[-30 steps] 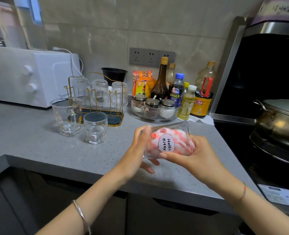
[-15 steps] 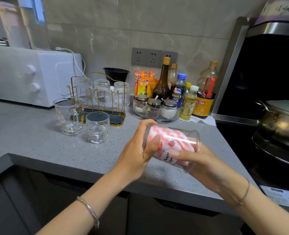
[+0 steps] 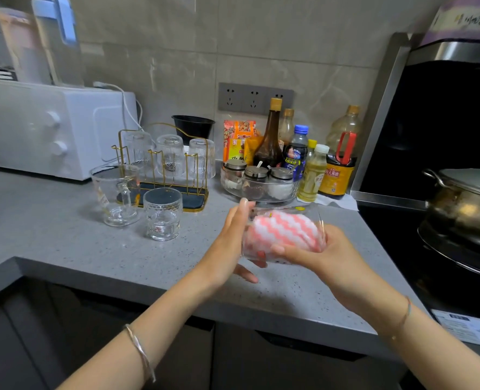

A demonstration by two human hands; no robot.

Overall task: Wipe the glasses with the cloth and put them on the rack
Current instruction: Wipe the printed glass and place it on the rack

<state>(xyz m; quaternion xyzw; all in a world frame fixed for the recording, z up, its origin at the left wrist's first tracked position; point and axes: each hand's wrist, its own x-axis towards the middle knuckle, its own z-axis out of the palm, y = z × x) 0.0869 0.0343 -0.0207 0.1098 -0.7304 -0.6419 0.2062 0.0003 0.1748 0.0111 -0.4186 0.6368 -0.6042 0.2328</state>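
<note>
I hold a clear glass (image 3: 303, 212) on its side above the grey counter, with a pink-and-white zigzag cloth (image 3: 282, 230) stuffed inside it. My left hand (image 3: 229, 243) grips its base end. My right hand (image 3: 320, 254) cups the glass from below at its mouth end. At the back left a gold wire rack (image 3: 164, 175) carries three ribbed glasses upside down. Standing upright in front of the rack are a glass mug (image 3: 116, 194) with a handle and a small glass (image 3: 163, 213).
A white oven (image 3: 50, 128) sits at the far left. Behind my hands are a glass bowl of spice jars (image 3: 258, 184), several sauce bottles (image 3: 269, 136) and a black bowl (image 3: 193, 128). A stove with a metal pot (image 3: 464, 204) lies to the right.
The glass has turned in my hands: its printed label faced me, now only the cloth shows through. My hands stay over the same part of the counter.
</note>
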